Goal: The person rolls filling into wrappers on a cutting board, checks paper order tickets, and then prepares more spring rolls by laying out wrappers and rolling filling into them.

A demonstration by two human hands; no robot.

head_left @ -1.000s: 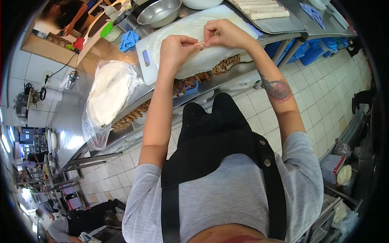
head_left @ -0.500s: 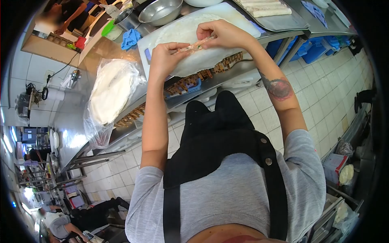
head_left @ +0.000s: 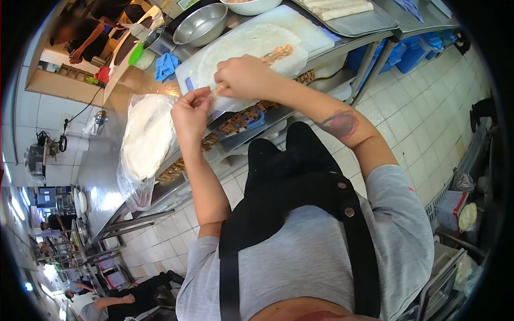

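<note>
Clock set on the cutting board, 12 pointing away from the person. Steel counter (head_left: 99, 174): runs under everything here, bare and shiny out toward 8. White cutting board (head_left: 316, 38): on the counter, a handle slot at its 9 o'clock end. Tray (head_left: 356, 27): metal, at 2, bearing pale rolls (head_left: 348, 9) side by side. Dough sheet (head_left: 227, 51): thin, spread over most of the board. Bagged dough (head_left: 147, 136): flat and round, in clear plastic, at 8. Steel bowl (head_left: 201, 25): at 10. White bowl (head_left: 254, 9): at 12, cut by the frame edge. Right hand (head_left: 243, 77): over the sheet toward 7, fingers bent, tips pinching filling. Left hand (head_left: 191, 112): at 8, thumb and fingertips close together beside that filling; cannot tell whether they grip it. Blue cloth (head_left: 167, 67): crumpled, at 9. Filling (head_left: 279, 53): orange-pink, lumpy, on the sheet toward 2; more at 8 by the fingertips, middle stretch hidden.
</note>
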